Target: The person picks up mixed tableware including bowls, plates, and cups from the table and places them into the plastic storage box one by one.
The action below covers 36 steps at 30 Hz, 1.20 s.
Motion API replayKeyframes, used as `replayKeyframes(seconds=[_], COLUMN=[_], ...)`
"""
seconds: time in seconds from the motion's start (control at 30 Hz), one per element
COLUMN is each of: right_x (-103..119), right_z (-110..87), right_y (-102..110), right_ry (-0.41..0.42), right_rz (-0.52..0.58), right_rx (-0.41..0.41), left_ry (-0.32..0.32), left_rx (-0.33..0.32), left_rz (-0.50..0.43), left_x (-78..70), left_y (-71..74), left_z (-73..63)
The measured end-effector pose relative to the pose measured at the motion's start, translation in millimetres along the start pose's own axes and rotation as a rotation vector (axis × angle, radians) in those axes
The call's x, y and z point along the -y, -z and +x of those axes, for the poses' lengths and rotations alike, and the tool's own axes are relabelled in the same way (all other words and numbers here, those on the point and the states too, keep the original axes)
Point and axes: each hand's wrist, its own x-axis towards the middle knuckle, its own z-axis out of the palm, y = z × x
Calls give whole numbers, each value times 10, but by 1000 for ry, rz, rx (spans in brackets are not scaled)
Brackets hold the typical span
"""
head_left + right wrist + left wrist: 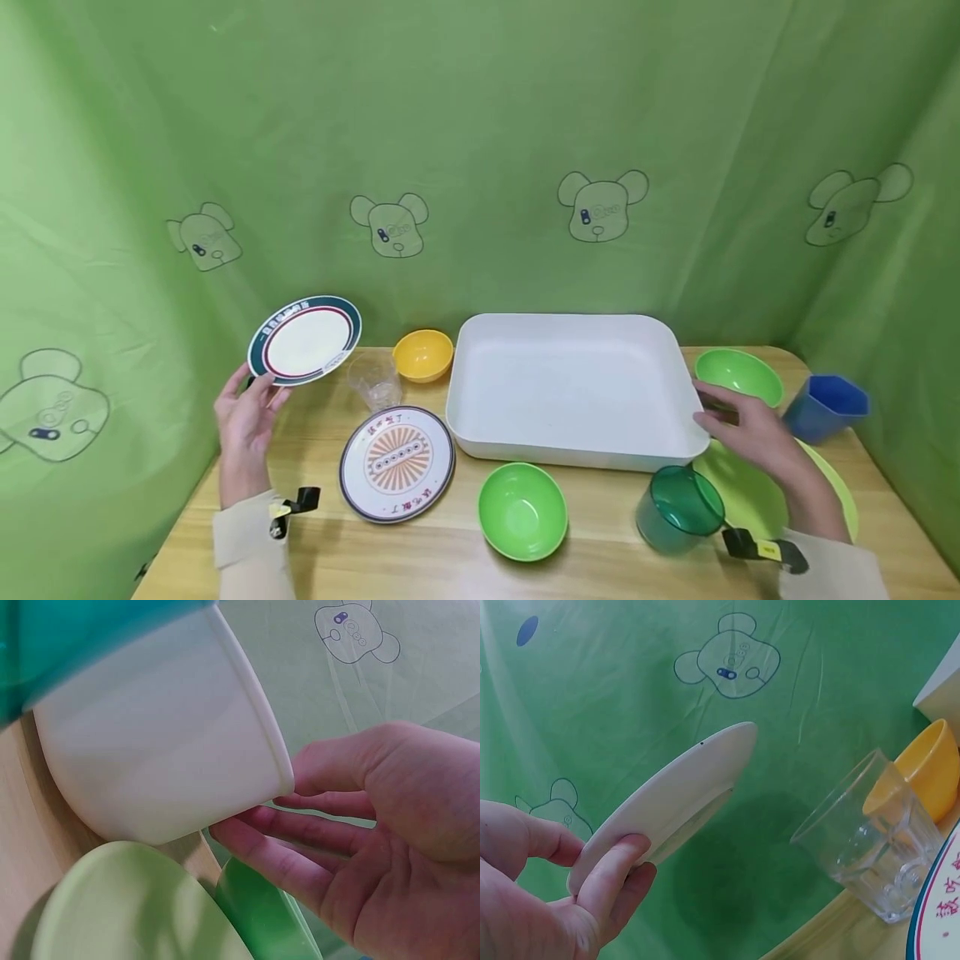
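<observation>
My left hand (247, 418) holds up a white plate (309, 342) with a green and red rim, above the table's left side. In the left wrist view, thumb and fingers pinch the edge of this plate (675, 787), tilted with its underside showing. My right hand (753, 429) is at the right edge of a white tray (558, 383). In the right wrist view, the thumb lies at the rim of the tray (165, 735) and the fingers against its outer wall, gripping it. Nothing is seen inside the tray.
Left of the tray are a yellow bowl (423, 357), a clear glass (377, 385) and a patterned plate (397, 464). A green bowl (522, 512) and a teal cup (678, 510) stand in front. A lime plate (738, 492), another green bowl (738, 373) and a blue cup (823, 408) are at right.
</observation>
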Motion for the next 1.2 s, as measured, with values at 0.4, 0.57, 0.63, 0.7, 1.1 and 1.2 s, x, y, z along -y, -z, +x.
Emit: replayKeyframes(seconds=[0.4, 0.57, 0.63, 0.7, 1.1, 1.2], right_x=[-42, -25, -18, -13, -16, -15], right_z=[-18, -5, 1, 9, 7, 7], right_y=[8, -2, -3, -3, -8, -16], right_ry=[13, 14, 12, 9, 20, 15], right_rz=[-4, -5, -4, -4, -10, -11], right_rx=[-20, -18, -11, -7, -19, -15], left_ry=[-4, -11, -15, -18, -22, -21], left_rx=[108, 135, 140, 147, 241, 244], left_rz=[47, 82, 96, 110, 179, 192], left_x=[124, 189, 218, 248, 443, 491], left_y=[-156, -195, -213, -233, -406, -433], left_z=[-52, -48, -45, -40, -54, -58])
